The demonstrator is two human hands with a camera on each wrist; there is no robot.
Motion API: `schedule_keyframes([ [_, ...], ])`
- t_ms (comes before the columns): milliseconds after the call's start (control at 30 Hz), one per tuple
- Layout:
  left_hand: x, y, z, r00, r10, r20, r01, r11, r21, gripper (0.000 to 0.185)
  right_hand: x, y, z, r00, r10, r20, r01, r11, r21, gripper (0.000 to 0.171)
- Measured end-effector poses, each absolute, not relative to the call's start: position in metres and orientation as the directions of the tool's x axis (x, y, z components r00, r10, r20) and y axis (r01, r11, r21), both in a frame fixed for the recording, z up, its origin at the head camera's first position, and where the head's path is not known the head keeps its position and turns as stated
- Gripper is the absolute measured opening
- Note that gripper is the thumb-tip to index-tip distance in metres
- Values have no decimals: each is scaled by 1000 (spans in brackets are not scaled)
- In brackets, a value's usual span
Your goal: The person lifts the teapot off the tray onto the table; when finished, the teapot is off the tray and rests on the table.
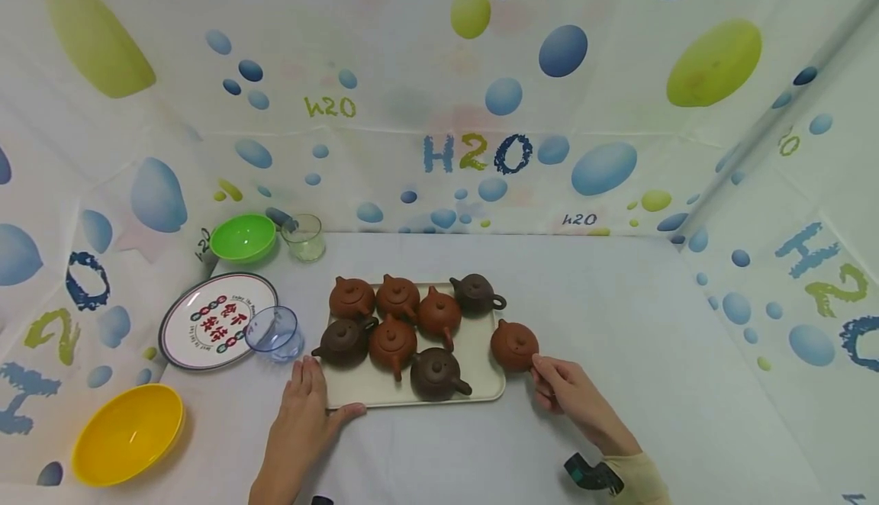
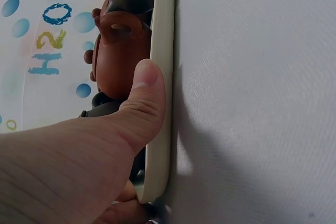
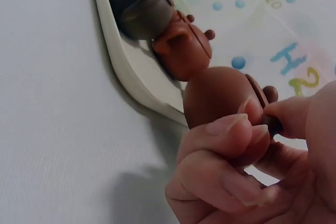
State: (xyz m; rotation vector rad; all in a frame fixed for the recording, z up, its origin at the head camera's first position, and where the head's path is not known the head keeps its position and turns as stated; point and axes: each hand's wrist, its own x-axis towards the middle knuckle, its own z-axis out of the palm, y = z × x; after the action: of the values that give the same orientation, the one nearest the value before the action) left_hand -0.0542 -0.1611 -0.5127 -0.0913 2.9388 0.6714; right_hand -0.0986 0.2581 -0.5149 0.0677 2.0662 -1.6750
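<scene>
My right hand [image 1: 566, 394] pinches a reddish-brown clay teapot [image 1: 514, 345] by a short part that sticks out from its side. This teapot overlaps the right edge of a cream tray [image 1: 481, 383] in the head view; the right wrist view has it close to the tray's rim. My left hand [image 1: 302, 421] touches the tray's front left corner, fingers straight along the left side and thumb [image 2: 147, 93] against the front rim. Several more teapots stand on the tray, some reddish-brown [image 1: 393, 341], others dark brown [image 1: 436, 371], one of these at the back right corner [image 1: 475, 294].
Left of the tray are a bluish glass [image 1: 276, 337], a white plate with red lettering [image 1: 188, 337] and a yellow bowl [image 1: 130, 436]. Farther back stand a green bowl [image 1: 243, 238] and a clear glass [image 1: 304, 239]. A patterned cloth [image 1: 412, 70] hangs behind the white table.
</scene>
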Motion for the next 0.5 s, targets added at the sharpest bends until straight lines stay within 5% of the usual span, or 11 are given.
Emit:
schedule_keyframes([
  [500,-54,-162,-515,-992,-21,-126,-75,895,440,119,-112,259,-513,-919,-50,-392,382,139,-914,45],
])
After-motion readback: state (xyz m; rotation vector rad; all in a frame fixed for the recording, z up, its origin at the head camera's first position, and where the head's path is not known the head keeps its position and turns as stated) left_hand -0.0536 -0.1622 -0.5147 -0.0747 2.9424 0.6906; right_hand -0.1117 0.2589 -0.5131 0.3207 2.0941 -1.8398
